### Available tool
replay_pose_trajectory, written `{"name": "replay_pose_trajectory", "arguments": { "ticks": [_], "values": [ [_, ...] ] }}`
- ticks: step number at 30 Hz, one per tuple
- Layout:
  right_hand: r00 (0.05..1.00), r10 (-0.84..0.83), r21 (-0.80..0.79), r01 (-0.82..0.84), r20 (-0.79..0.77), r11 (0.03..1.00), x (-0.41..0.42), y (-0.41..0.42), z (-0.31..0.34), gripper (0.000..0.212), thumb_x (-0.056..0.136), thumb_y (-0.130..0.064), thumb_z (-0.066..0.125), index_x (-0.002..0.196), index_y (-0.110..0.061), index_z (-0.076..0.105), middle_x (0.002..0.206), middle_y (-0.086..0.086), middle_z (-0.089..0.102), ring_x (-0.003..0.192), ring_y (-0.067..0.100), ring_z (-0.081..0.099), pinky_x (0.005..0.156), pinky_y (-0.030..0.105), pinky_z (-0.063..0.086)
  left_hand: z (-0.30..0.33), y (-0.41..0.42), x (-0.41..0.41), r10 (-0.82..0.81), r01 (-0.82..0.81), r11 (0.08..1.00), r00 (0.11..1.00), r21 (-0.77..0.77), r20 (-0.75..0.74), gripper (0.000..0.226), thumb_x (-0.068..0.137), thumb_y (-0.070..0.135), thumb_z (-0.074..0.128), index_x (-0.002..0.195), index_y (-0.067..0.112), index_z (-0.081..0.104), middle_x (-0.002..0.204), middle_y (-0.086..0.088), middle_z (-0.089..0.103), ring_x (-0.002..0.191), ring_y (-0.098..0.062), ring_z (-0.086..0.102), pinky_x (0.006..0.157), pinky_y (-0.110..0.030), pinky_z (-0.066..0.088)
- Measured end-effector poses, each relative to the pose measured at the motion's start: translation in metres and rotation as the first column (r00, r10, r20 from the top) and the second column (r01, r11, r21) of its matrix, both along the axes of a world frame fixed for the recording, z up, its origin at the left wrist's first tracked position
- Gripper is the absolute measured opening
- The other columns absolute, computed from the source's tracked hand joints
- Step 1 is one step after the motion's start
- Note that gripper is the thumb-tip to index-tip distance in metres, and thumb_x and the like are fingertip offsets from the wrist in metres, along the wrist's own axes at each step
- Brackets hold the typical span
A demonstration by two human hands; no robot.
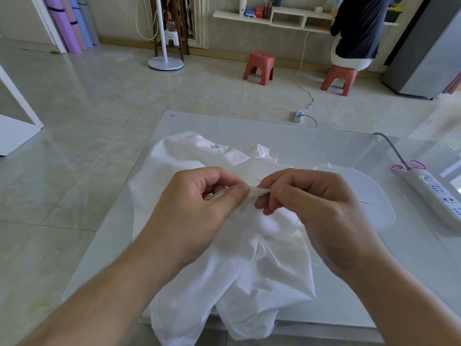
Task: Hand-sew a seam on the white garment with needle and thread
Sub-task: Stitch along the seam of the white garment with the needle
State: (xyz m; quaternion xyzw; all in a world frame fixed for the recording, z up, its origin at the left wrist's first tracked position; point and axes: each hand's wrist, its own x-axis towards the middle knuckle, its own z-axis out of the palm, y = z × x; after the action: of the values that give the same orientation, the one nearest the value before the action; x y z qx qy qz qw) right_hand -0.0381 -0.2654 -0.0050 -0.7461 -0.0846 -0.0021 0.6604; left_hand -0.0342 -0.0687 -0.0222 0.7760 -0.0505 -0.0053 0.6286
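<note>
I'm looking down at both hands working over the white garment (224, 258), which is lying bunched on the desk (324, 146) w/ its lower end drooping over the near edge. My left hand (199, 211) is pinching a small fold of the fabric, thumb on top. My right hand (321, 211) is gripping the same fold from the other side; a thin dark sliver by its fingertips is prob. the needle (258, 181) (too small to be sure). I'm judging this as mid-stitch. Next move: pushing the point through, then drawing thread taut w/o puckering.
</note>
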Motion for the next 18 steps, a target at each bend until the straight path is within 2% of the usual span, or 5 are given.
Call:
{"name": "replay_pose_trajectory", "arguments": {
  "ticks": [3, 8, 12, 16, 18],
  "values": [
    [1.000, -0.006, 0.045, 0.007, -0.021, 0.999, 0.0013, -0.0013, 0.0010, 0.024, 0.083, -0.007, 0.059, 0.063, -0.005, 0.072, 0.086, 0.017, 0.074, 0.074, 0.033, 0.069, 0.073, 0.035, 0.054, 0.0002, -0.0010, 0.0003, 0.016, -0.019, 0.998, 0.999, -0.054, -0.045, 0.008, 0.093, 0.032, 0.080, 0.088, 0.027, 0.083, 0.087, 0.002, 0.081, 0.094, -0.025, 0.076, 0.099, -0.057, 0.058],
    [0.998, 0.016, 0.093, -0.010, -0.063, 0.996, -0.0011, -0.0012, 0.0060, 0.022, 0.082, -0.002, 0.058, 0.063, 0.004, 0.068, 0.099, 0.015, 0.076, 0.061, 0.038, 0.069, 0.052, 0.035, 0.050, 0.0014, 0.0003, 0.0003, 0.024, -0.029, 0.997, 0.997, -0.073, -0.078, 0.013, 0.098, 0.026, 0.074, 0.088, 0.025, 0.082, 0.086, 0.002, 0.080, 0.088, -0.020, 0.075, 0.097, -0.054, 0.058],
    [0.999, -0.003, 0.005, 0.003, -0.053, 1.000, -0.0014, 0.0032, 0.0031, 0.020, 0.079, -0.001, 0.058, 0.064, 0.012, 0.063, 0.089, 0.013, 0.074, 0.058, 0.034, 0.069, 0.056, 0.035, 0.054, 0.0012, 0.0004, -0.0008, 0.008, -0.015, 0.997, 0.995, -0.071, -0.096, 0.014, 0.098, 0.026, 0.073, 0.088, 0.024, 0.082, 0.086, 0.001, 0.080, 0.090, -0.025, 0.076, 0.097, -0.056, 0.059],
    [1.000, -0.002, -0.069, 0.002, 0.003, 0.998, -0.0010, 0.0050, 0.0047, 0.023, 0.073, -0.001, 0.057, 0.054, -0.008, 0.069, 0.074, 0.010, 0.073, 0.064, 0.033, 0.069, 0.068, 0.037, 0.056, 0.0009, 0.0019, -0.0020, -0.001, -0.005, 0.998, 0.996, -0.070, -0.085, 0.013, 0.098, 0.028, 0.075, 0.088, 0.024, 0.082, 0.086, 0.001, 0.080, 0.092, -0.025, 0.075, 0.096, -0.055, 0.058],
    [1.000, 0.014, -0.074, -0.012, 0.025, 0.997, -0.0002, 0.0046, 0.0051, 0.024, 0.071, 0.000, 0.056, 0.054, -0.010, 0.069, 0.074, 0.010, 0.073, 0.068, 0.033, 0.069, 0.071, 0.038, 0.055, 0.0013, 0.0022, -0.0021, -0.006, 0.000, 0.997, 0.997, -0.072, -0.083, 0.013, 0.097, 0.031, 0.076, 0.088, 0.023, 0.082, 0.087, 0.001, 0.080, 0.092, -0.025, 0.076, 0.096, -0.055, 0.059]
  ]
}}
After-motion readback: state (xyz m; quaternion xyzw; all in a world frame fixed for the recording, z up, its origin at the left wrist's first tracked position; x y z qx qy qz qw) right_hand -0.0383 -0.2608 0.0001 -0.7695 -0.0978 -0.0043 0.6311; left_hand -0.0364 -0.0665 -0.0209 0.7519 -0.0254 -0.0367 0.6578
